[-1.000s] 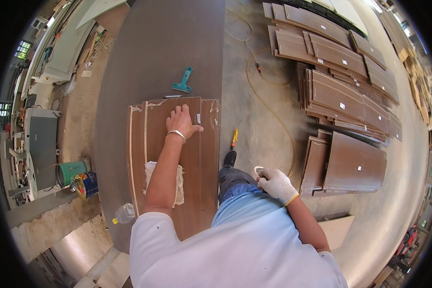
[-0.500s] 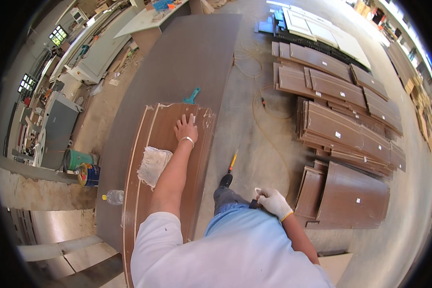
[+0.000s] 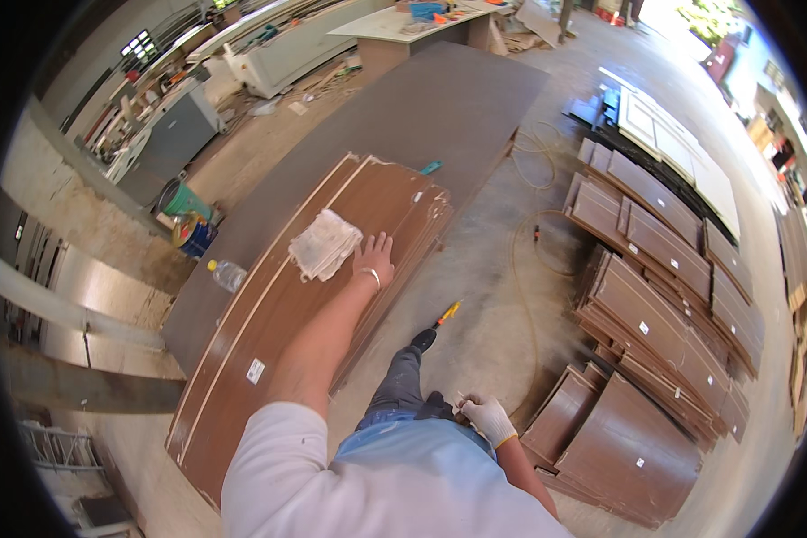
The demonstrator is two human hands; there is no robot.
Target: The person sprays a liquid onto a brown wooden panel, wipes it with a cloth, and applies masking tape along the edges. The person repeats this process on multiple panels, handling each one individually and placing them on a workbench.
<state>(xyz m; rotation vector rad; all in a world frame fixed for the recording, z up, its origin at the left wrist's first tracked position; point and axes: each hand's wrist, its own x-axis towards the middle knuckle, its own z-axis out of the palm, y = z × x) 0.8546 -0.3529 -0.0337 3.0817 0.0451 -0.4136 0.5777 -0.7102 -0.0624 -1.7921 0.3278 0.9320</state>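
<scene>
My bare left hand (image 3: pixel 374 260), with a white band at the wrist, lies fingers outstretched on the top brown panel (image 3: pixel 282 336) of a stack. Just left of its fingertips rests a crumpled whitish rag (image 3: pixel 325 245). At the far end of the stack a teal tool (image 3: pixel 431 168) shows only in part. My right hand (image 3: pixel 487 420), in a white knitted glove, is held at my waist with its fingers curled. Something small and pale shows at its fingertips, too small to name.
The stack sits on a large dark board (image 3: pixel 421 99). A clear bottle (image 3: pixel 229 276) with a yellow cap lies left of it. A yellow-handled tool (image 3: pixel 448 313) and a hose (image 3: pixel 515 269) are on the floor. Stacked brown panels (image 3: pixel 637 430) line the right side.
My view has turned. My left hand has slid back toward me along the panel, from near its far end to beside the rag. My gloved right hand stays at my waist.
</scene>
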